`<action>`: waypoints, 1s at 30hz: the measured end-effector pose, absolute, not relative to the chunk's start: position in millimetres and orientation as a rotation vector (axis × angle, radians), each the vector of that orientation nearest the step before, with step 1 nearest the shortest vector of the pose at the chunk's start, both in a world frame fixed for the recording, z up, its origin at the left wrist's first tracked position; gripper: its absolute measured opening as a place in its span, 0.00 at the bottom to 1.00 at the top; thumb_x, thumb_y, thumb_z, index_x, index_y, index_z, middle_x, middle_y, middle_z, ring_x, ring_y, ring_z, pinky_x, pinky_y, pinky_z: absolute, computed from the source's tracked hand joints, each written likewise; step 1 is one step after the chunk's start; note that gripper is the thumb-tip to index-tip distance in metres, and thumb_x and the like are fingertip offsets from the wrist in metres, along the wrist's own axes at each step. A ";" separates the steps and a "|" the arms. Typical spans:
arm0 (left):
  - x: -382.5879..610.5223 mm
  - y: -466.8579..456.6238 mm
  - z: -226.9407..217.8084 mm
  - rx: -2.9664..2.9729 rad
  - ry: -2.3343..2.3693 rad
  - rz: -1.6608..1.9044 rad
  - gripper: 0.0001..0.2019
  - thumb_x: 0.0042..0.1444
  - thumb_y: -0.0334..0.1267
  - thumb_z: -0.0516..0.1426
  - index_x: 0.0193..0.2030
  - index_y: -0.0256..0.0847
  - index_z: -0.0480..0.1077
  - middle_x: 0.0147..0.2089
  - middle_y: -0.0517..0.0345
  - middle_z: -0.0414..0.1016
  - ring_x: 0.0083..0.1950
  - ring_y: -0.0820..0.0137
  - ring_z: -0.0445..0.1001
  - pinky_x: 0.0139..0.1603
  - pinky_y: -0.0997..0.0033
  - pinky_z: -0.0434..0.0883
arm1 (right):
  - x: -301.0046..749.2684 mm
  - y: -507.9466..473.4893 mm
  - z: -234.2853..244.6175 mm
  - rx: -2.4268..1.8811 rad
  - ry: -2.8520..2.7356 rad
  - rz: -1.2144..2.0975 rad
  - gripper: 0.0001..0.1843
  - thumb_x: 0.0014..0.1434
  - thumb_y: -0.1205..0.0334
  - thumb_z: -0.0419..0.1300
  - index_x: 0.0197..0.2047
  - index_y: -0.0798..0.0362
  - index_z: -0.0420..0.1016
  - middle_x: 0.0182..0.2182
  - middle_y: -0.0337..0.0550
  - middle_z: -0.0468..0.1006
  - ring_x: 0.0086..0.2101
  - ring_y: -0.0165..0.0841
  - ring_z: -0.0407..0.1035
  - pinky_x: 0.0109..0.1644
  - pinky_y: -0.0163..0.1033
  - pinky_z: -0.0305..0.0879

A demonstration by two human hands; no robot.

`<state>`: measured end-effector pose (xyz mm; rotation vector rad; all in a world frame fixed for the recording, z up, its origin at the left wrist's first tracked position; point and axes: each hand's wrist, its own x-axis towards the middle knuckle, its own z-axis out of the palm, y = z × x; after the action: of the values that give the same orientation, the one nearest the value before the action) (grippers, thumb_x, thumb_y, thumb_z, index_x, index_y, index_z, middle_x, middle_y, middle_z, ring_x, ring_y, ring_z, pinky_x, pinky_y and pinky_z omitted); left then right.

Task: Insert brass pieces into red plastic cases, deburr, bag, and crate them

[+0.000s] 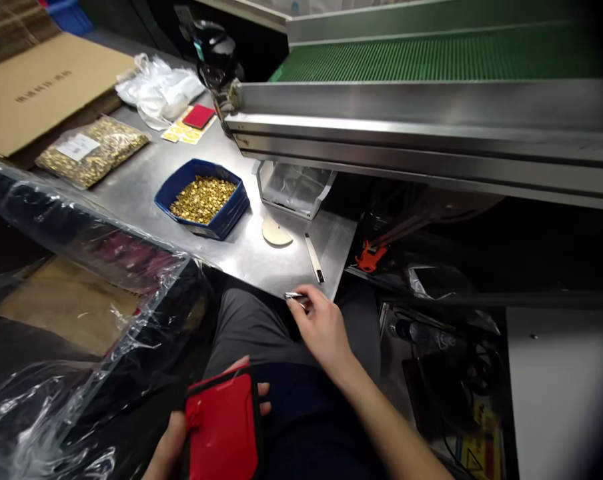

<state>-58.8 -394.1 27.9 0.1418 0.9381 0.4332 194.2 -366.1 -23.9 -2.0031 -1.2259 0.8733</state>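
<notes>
Down by the grey-trousered lap (246,327), left hand (170,435) grips a flat red case (224,423) with black edging, probably low for steadiness. Right hand (325,331) pinches a small silvery metal piece (294,295) near the steel table (241,257) edge; blue plastic bin (234,217) of tiny gold bits (204,199) sits close, for easy reach I guess.

Black-edged red case (225,427) in left hand (173,432); small metallic item (293,295) in right hand (326,330).
</notes>
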 end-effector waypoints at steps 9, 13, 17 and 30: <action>-42.6 -372.7 20.2 0.016 0.692 0.439 0.22 0.60 0.47 0.64 0.60 0.47 0.75 0.66 0.37 0.71 0.66 0.41 0.70 0.69 0.42 0.62 | 188.9 -274.6 -45.7 -2.194 -1.498 0.420 0.18 0.66 0.54 0.61 0.57 0.51 0.74 0.52 0.52 0.72 0.52 0.45 0.66 0.58 0.48 0.62; -39.7 -373.5 17.0 -0.011 0.698 0.492 0.21 0.66 0.47 0.58 0.62 0.44 0.74 0.63 0.33 0.73 0.58 0.46 0.78 0.64 0.43 0.69 | 192.6 -237.7 -39.1 -2.267 -1.576 0.437 0.18 0.69 0.54 0.57 0.58 0.53 0.71 0.53 0.52 0.74 0.54 0.45 0.66 0.61 0.49 0.61; -35.8 -376.2 15.6 0.003 0.788 0.528 0.24 0.69 0.47 0.54 0.65 0.37 0.71 0.58 0.30 0.77 0.52 0.49 0.81 0.59 0.46 0.73 | 193.0 -184.1 -38.2 -2.393 -1.543 0.600 0.29 0.60 0.55 0.68 0.59 0.59 0.67 0.55 0.56 0.73 0.55 0.49 0.68 0.59 0.56 0.63; -35.4 -381.6 4.3 0.302 0.987 0.906 0.34 0.57 0.44 0.67 0.69 0.52 0.62 0.70 0.51 0.69 0.70 0.50 0.65 0.66 0.56 0.69 | 196.9 -380.9 7.1 -1.628 -0.946 1.599 0.18 0.67 0.47 0.53 0.52 0.50 0.68 0.37 0.40 0.71 0.34 0.30 0.66 0.39 0.36 0.65</action>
<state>-35.4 -381.6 4.3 0.3016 0.9869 0.9062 196.9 -380.9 7.1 -1.6279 -0.9456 1.5995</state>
